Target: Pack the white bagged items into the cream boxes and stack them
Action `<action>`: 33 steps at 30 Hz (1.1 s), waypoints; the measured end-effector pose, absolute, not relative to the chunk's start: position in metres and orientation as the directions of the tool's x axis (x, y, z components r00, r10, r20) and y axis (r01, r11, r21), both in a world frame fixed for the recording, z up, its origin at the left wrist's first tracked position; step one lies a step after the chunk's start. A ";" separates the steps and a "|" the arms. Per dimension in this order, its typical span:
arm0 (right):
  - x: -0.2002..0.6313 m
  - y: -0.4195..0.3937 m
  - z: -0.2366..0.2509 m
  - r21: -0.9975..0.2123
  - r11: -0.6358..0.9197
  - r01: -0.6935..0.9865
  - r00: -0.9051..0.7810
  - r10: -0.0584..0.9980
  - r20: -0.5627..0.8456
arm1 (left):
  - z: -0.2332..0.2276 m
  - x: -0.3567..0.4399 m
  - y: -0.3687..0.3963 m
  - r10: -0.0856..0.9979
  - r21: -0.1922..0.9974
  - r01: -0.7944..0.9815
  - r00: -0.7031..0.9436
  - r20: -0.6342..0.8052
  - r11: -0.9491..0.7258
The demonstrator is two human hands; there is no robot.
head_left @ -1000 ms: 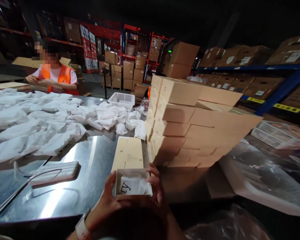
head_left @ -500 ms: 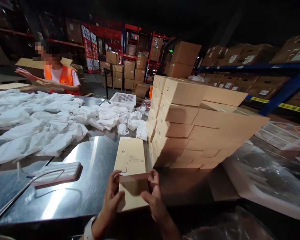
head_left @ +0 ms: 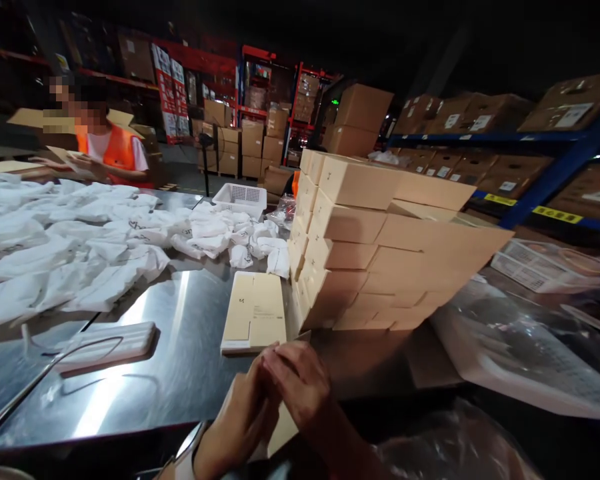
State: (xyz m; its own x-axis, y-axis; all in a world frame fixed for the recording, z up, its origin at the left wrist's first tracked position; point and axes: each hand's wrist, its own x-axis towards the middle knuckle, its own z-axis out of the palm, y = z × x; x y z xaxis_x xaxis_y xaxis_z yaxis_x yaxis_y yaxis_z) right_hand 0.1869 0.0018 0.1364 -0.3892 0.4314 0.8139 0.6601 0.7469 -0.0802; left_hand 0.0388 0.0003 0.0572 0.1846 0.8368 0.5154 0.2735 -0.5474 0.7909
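Note:
My left hand (head_left: 247,410) and my right hand (head_left: 303,383) are close together at the table's front edge, fingers closed and fingertips meeting. Between and beneath them is a small tan cardboard box (head_left: 283,430), mostly covered by the hands. Where exactly each finger presses on it is hidden. Just beyond, a stack of flat tan cartons (head_left: 254,307) with small printing lies on the metal table (head_left: 180,380). To the right of that stack rises a tall pile of folded tan boxes (head_left: 350,233).
Many white soft bags (head_left: 95,267) cover the table's left and back. A white device (head_left: 110,343) with a cable lies at left. A white basket (head_left: 240,199) stands at the back; a plastic-lined bin (head_left: 480,353) is at right. Across the table is a co-worker in an orange vest (head_left: 117,150).
My hands have come together and turned over the small box, which was held between them with its open side showing. The view has shifted slightly. The co-worker now holds something pale.

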 end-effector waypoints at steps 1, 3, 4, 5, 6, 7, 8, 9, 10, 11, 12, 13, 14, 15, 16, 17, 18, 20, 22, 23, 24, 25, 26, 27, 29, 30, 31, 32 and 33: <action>0.188 -0.001 0.136 -0.027 0.745 0.667 -0.417 0.402 0.815 | 0.062 0.039 -0.004 0.813 0.745 0.326 0.215 0.541 -0.582; 0.187 -0.006 0.136 0.060 0.749 0.660 -0.465 0.344 0.815 | 0.073 0.040 -0.011 0.783 0.662 0.426 0.240 0.574 -0.616; 0.186 -0.008 0.137 0.089 0.753 0.652 -0.477 0.316 0.820 | 0.078 0.041 -0.015 0.778 0.631 0.471 0.239 0.581 -0.617; 0.185 -0.009 0.139 0.105 0.755 0.647 -0.478 0.294 0.828 | 0.082 0.043 -0.018 0.772 0.603 0.508 0.235 0.590 -0.615; 0.182 -0.010 0.141 0.108 0.756 0.646 -0.472 0.284 0.835 | 0.086 0.044 -0.021 0.765 0.575 0.541 0.227 0.602 -0.613; 0.179 -0.010 0.143 0.104 0.754 0.649 -0.461 0.280 0.842 | 0.089 0.045 -0.023 0.753 0.547 0.566 0.221 0.619 -0.616; 0.177 -0.011 0.145 0.096 0.751 0.653 -0.450 0.283 0.847 | 0.091 0.046 -0.024 0.735 0.516 0.582 0.226 0.640 -0.628; 0.174 -0.011 0.146 0.077 0.747 0.660 -0.438 0.299 0.848 | 0.092 0.047 -0.025 0.713 0.484 0.594 0.232 0.661 -0.642; 0.172 -0.011 0.147 0.056 0.743 0.667 -0.420 0.313 0.852 | 0.093 0.048 -0.025 0.691 0.452 0.605 0.239 0.682 -0.656; 0.171 -0.011 0.148 0.028 0.736 0.676 -0.401 0.335 0.853 | 0.094 0.048 -0.024 0.670 0.423 0.613 0.247 0.700 -0.668; 0.170 -0.011 0.148 -0.005 0.731 0.682 -0.380 0.361 0.852 | 0.094 0.048 -0.023 0.653 0.398 0.620 0.255 0.713 -0.677; 0.170 -0.011 0.149 -0.047 0.729 0.683 -0.360 0.392 0.847 | 0.093 0.048 -0.022 0.640 0.380 0.627 0.255 0.725 -0.680; 0.171 -0.012 0.149 -0.091 0.733 0.674 -0.345 0.422 0.838 | 0.093 0.047 -0.021 0.633 0.370 0.636 0.246 0.734 -0.677; 0.172 -0.012 0.150 -0.133 0.743 0.656 -0.336 0.445 0.830 | 0.092 0.047 -0.021 0.628 0.365 0.641 0.239 0.740 -0.675; 0.174 -0.012 0.150 -0.168 0.755 0.634 -0.333 0.463 0.821 | 0.092 0.046 -0.020 0.624 0.363 0.643 0.231 0.747 -0.674; 0.176 -0.013 0.151 -0.195 0.764 0.615 -0.336 0.477 0.812 | 0.091 0.046 -0.020 0.615 0.361 0.641 0.224 0.756 -0.677; 0.177 -0.014 0.152 -0.208 0.772 0.601 -0.339 0.482 0.808 | 0.090 0.046 -0.019 0.605 0.358 0.634 0.221 0.765 -0.685; 0.180 -0.016 0.154 -0.206 0.773 0.600 -0.350 0.486 0.801 | 0.090 0.046 -0.020 0.588 0.354 0.613 0.229 0.776 -0.706; 0.180 -0.017 0.155 -0.200 0.768 0.608 -0.358 0.490 0.794 | 0.091 0.047 -0.020 0.583 0.354 0.608 0.227 0.780 -0.711; 0.179 -0.016 0.154 -0.197 0.767 0.611 -0.358 0.490 0.795 | 0.091 0.047 -0.021 0.580 0.352 0.603 0.233 0.780 -0.716; 0.178 -0.016 0.153 -0.193 0.763 0.617 -0.354 0.488 0.798 | 0.092 0.048 -0.021 0.577 0.352 0.596 0.236 0.782 -0.722; 0.176 -0.015 0.150 -0.186 0.757 0.626 -0.346 0.483 0.804 | 0.092 0.048 -0.021 0.575 0.355 0.590 0.236 0.783 -0.725; 0.174 -0.014 0.146 -0.182 0.750 0.635 -0.326 0.474 0.818 | 0.092 0.048 -0.021 0.583 0.368 0.583 0.232 0.779 -0.724; 0.172 -0.012 0.141 -0.192 0.743 0.641 -0.291 0.467 0.835 | 0.091 0.047 -0.020 0.601 0.394 0.572 0.227 0.767 -0.719; 0.173 -0.008 0.129 -0.347 0.721 0.600 -0.123 0.511 0.851 | 0.085 0.042 -0.015 0.656 0.481 0.521 0.221 0.722 -0.705; 0.178 -0.007 0.122 -0.494 0.698 0.518 0.011 0.572 0.820 | 0.081 0.038 -0.010 0.682 0.533 0.476 0.221 0.697 -0.700; 0.186 -0.005 0.116 -0.650 0.653 0.388 0.157 0.648 0.745 | 0.075 0.034 -0.004 0.704 0.585 0.420 0.224 0.674 -0.694; 0.199 -0.005 0.109 -0.777 0.584 0.235 0.294 0.719 0.629 | 0.068 0.028 0.004 0.720 0.629 0.364 0.221 0.658 -0.687; 0.217 -0.007 0.103 -0.857 0.506 0.101 0.406 0.765 0.500 | 0.061 0.023 0.013 0.730 0.663 0.312 0.212 0.650 -0.681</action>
